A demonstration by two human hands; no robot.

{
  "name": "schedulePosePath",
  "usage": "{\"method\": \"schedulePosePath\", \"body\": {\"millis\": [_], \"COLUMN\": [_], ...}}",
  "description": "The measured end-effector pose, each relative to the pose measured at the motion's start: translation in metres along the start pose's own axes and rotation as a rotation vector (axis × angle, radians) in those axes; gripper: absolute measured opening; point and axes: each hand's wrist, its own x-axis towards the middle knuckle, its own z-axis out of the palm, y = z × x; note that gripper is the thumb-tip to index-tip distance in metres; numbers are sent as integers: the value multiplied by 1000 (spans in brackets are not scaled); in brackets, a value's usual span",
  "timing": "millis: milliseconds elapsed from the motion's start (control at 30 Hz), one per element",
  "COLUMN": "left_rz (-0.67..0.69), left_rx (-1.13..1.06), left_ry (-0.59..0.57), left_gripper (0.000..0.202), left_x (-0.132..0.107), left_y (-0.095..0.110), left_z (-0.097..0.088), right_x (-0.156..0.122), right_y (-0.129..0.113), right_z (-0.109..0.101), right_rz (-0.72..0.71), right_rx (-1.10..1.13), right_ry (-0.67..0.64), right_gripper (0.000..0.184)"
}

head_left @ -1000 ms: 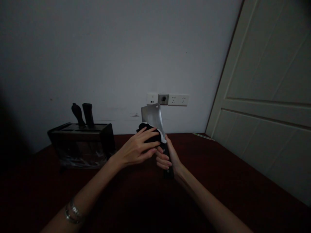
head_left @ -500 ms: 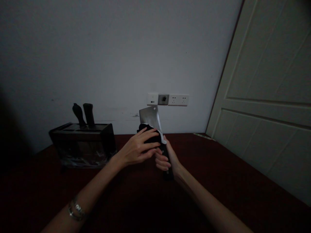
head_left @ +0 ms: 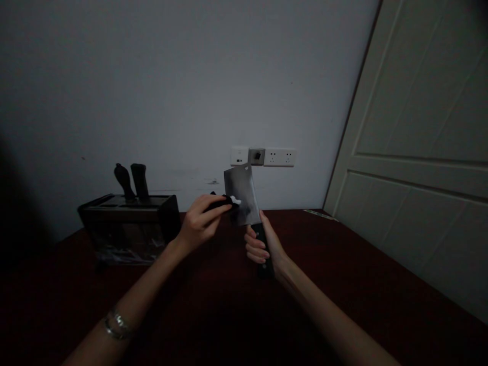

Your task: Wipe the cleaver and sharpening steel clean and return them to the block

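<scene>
A cleaver [head_left: 244,190] with a broad steel blade is held upright, tilted a little left, above the dark red table. Its black riveted handle is wrapped by the fingers of my right hand [head_left: 267,246]. My left hand [head_left: 204,221] pinches a black-and-white cloth [head_left: 219,203] at the left edge of the blade. The white part of the cloth overlaps the blade in view; whether it touches the steel I cannot tell. A small hole shows at the blade's top corner.
On the left of the table [head_left: 213,305] stands a dark knife block [head_left: 125,206] with two black knife handles [head_left: 130,181] sticking up. The wall behind carries sockets and a switch [head_left: 263,156]. A pale panelled door [head_left: 412,178] is on the right.
My left hand has drawn the cloth left, off most of the blade, and its fingers have bunched it up. More of the cleaver's blade shows now. My right hand keeps its grip.
</scene>
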Motion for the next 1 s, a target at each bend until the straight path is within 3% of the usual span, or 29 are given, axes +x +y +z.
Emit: {"method": "schedulePosePath", "body": {"millis": [100,200,300,400,500,700,833,1000], "left_rz": [-216,-398,-495,-499,-415,-318,-437,-656], "left_rx": [62,100,92,97,109,1,-188,-667], "left_ry": [80,-64,-246,-417,-587,-1012,-977,-997], "left_gripper": [30,29,29,30,36,46,37,33], "left_x": [-7,-24,-45,-62,-72,-67,-50,-31], "left_y": [-15,-29,-32,-22,-4,27,38,54], "left_z": [-3,8,24,38,47,51,41,34], "right_x": [1,2,3,4,5,8,7,8], "right_y": [-2,-4,-6,-5,-3,0,-1,-2], "right_z": [-1,-4,-7,-12,-17,-20,-18,-18], "right_rz": [-19,-32,-32,-25,-34,-4,-29,-64], "right_rx": [-16,-55,-87,-102,-116,-105,-125,-178], "right_ry": [60,126,181,230,274,322,337,393], "right_gripper": [62,61,61,61,60,63,60,58]}}
